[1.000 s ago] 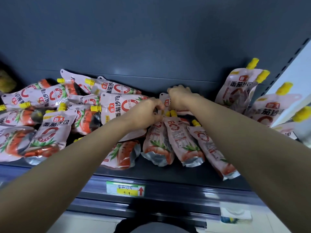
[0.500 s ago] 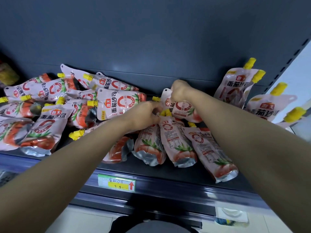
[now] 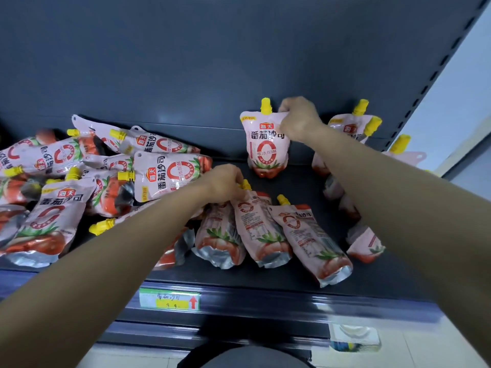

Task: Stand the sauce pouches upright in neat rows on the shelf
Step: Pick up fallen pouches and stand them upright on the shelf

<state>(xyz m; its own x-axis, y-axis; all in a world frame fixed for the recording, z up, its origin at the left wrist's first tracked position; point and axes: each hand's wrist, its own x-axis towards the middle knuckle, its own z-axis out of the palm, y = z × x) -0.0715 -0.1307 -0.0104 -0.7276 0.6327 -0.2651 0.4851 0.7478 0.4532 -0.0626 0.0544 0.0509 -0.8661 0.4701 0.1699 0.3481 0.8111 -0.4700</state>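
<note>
My right hand (image 3: 299,118) grips the top right corner of a pink sauce pouch (image 3: 263,144) with a yellow cap, holding it upright at the back of the dark shelf (image 3: 292,269). My left hand (image 3: 225,183) is closed on the cap end of a pouch (image 3: 259,229) lying flat in the middle. Two more pouches lie beside it, one (image 3: 220,235) to its left and one (image 3: 310,237) to its right. Several pouches (image 3: 350,128) stand upright in a row at the right, partly hidden by my right arm.
A jumbled heap of pouches (image 3: 66,181) covers the left half of the shelf. The grey back wall (image 3: 212,62) rises behind. A green and yellow price tag (image 3: 170,300) sits on the shelf's front rail. A slotted upright (image 3: 435,73) bounds the right side.
My right hand has lifted a pouch from lying on its side and set it upright near the back wall. My left hand stays on the flat pouch's cap.
</note>
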